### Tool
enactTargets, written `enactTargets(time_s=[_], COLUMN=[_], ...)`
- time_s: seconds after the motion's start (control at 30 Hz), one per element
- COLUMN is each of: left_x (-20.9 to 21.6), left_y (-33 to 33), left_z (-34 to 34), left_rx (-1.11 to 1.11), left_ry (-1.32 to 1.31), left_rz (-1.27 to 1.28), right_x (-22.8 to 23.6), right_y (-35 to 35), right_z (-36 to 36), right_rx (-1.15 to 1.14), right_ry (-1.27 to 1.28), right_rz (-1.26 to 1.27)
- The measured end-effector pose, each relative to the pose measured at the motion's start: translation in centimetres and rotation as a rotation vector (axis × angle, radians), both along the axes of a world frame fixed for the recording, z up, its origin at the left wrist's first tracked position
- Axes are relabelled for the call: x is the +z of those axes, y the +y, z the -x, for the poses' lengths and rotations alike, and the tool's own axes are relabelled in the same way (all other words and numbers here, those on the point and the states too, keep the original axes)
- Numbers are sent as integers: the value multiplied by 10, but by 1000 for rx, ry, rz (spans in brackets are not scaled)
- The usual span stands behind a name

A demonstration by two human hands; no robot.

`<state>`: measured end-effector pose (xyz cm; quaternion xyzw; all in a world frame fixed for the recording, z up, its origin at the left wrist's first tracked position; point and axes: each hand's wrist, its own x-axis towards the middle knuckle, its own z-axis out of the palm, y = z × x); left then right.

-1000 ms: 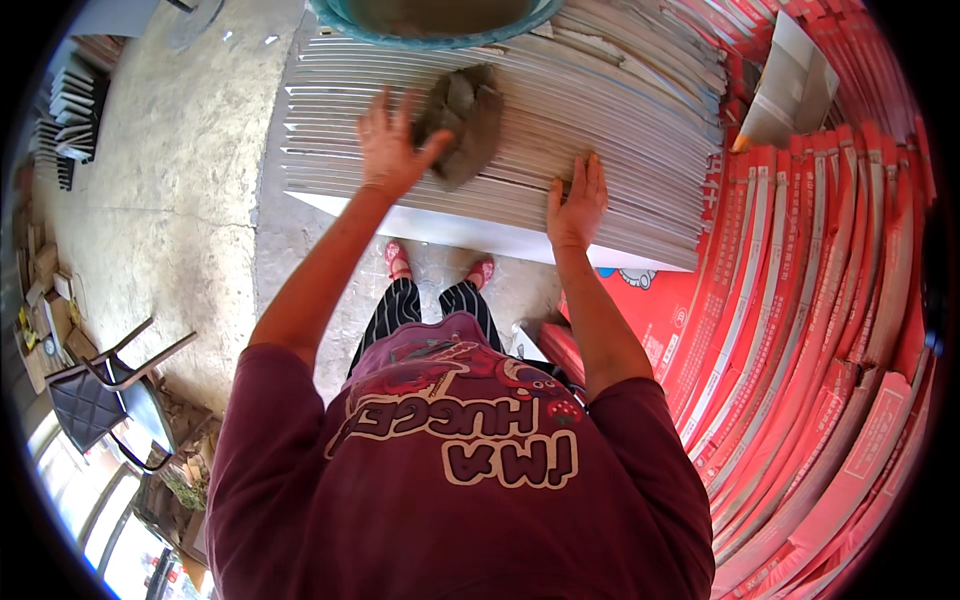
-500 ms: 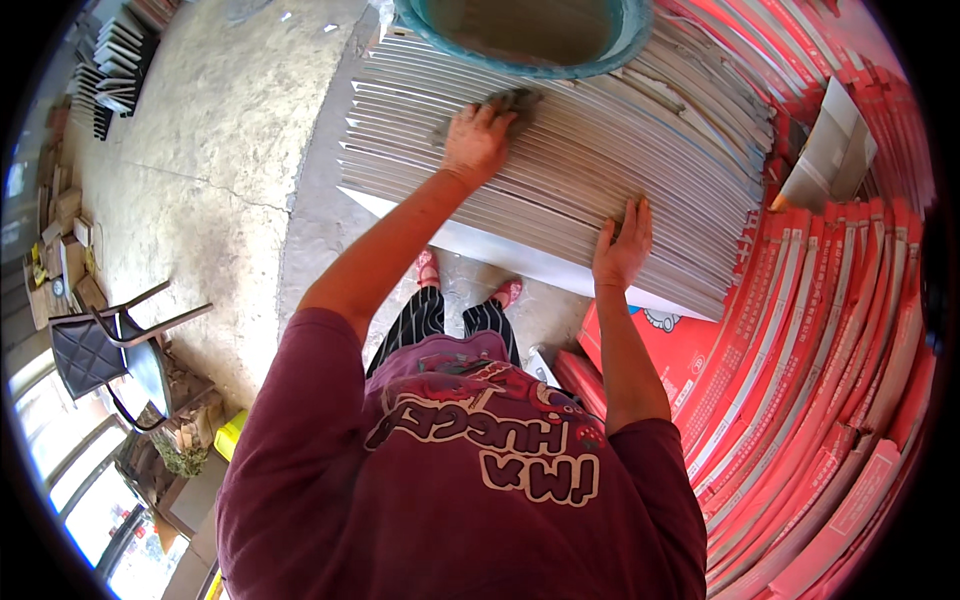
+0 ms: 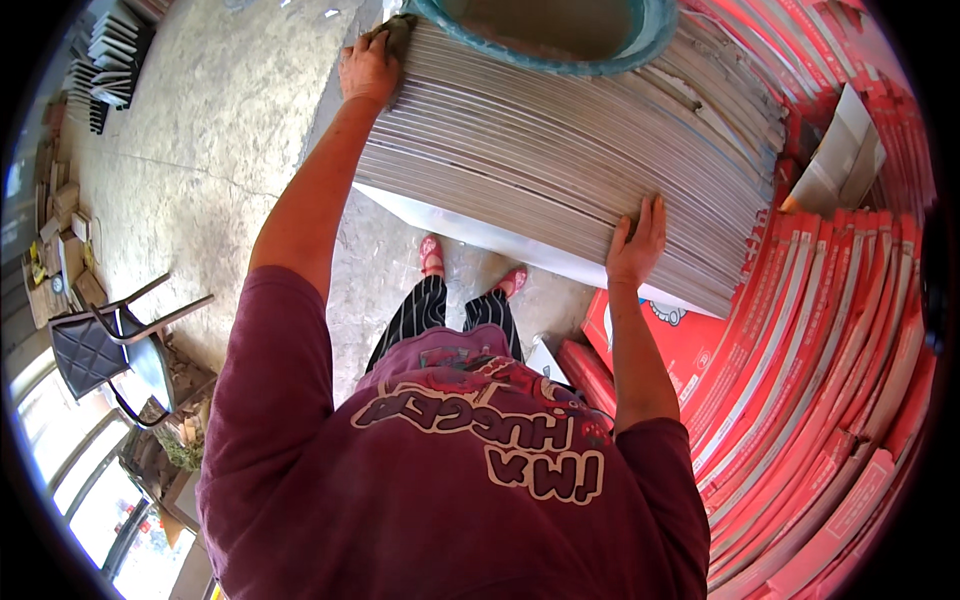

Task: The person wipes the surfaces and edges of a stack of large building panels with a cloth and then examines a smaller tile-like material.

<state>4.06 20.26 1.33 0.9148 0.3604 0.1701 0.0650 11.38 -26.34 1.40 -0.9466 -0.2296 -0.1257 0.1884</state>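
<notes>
Head view: left hand (image 3: 368, 68) stretched out to the far left corner of the tall stack of flat grey sheets (image 3: 560, 150), fingers curled around a grey cloth (image 3: 398, 30) and pressing it against the sheet edges just beyond the fingertips. Right hand (image 3: 636, 245) laid flat on the near side of the same stack, fingers straight and spread, gripping nothing, only bracing. Well beyond the right fingertips, on top of the stack, the rim of a teal basin (image 3: 640, 45). To the right of the right hand, leaning rows of red flat boxes (image 3: 820, 380); far to the left of the left hand, a dark chair (image 3: 100, 350) on the concrete floor (image 3: 200, 150). Judged from this: a wiping stroke along the stack's side, now at its far end (cloth bunched at the corner). Next move, likely, calling for steady pressure on the cloth, a sweep toward the right hand, and a firm brace to keep the sheets from sliding.
</notes>
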Motion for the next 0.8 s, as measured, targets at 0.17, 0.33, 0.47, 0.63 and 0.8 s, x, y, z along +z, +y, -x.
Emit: enactTargets(time_s=[0.17,0.33,0.47,0.63,0.8], left_x=[-3,-4,-2,-4,0], left_y=[-13,-38,-73,-122,-189], left_z=[31,73,101,112,99], left_rx=[-36,-21,-5,66,56], left_ry=[-64,-108,-133,-107,-107], left_rz=[-10,13,10,-3,75], right_x=[-1,-3,-8,-8,-1], right_y=[0,-3,-7,-7,-6], right_z=[0,0,-2,0,3], right_rx=[-16,-24,-38,-54,-40], right_ry=[13,25,17,26,37], right_rz=[35,34,42,28,-4])
